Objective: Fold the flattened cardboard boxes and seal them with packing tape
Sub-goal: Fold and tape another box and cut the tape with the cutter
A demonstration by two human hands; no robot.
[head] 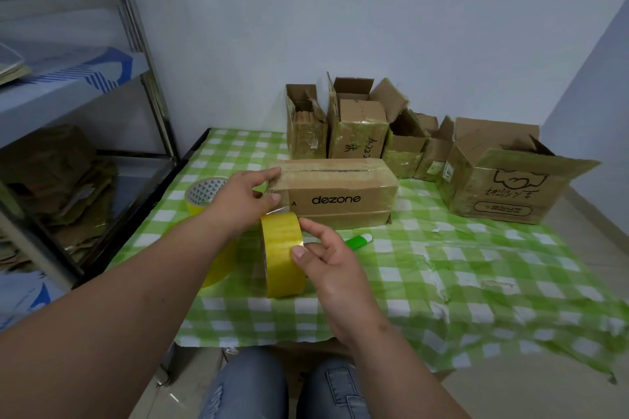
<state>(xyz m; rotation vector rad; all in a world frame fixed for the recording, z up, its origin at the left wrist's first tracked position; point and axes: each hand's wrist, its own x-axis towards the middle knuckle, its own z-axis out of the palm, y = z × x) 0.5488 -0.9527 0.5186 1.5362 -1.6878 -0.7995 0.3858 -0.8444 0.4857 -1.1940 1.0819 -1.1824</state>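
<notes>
Shelving (pixel 102 78) stands at the far left, with a heap of flattened cardboard (pixel 61 187) on its lower level, which looks like work still waiting; next comes a spare tape roll (pixel 204 194) lying on the green checked tablecloth (pixel 476 282), partly hidden behind the left forearm. The left hand (pixel 245 197) reaches to the near-left end of the dezone box (pixel 340 194), fingers on its top edge and thumb on its end face, seemingly pinning down the free end of a clear strip of tape there; I'd call it a light pinch on the box corner. Just below, the right hand (pixel 326 262) grips the yellow tape roll (pixel 282 255), thumb on its outer face and fingers curled behind it, the strip running up from roll to box. That box is folded with its top flaps shut, and sealing seems to be under way; whether the top seam is already taped I cannot tell. A green-and-white cutter (pixel 357 241) lies just beside the right hand. Further right and behind, several open boxes (pixel 357 126) stand along the wall, flaps up, and a larger open box (pixel 497 187) sits at the right; those appear folded but unsealed on top.
</notes>
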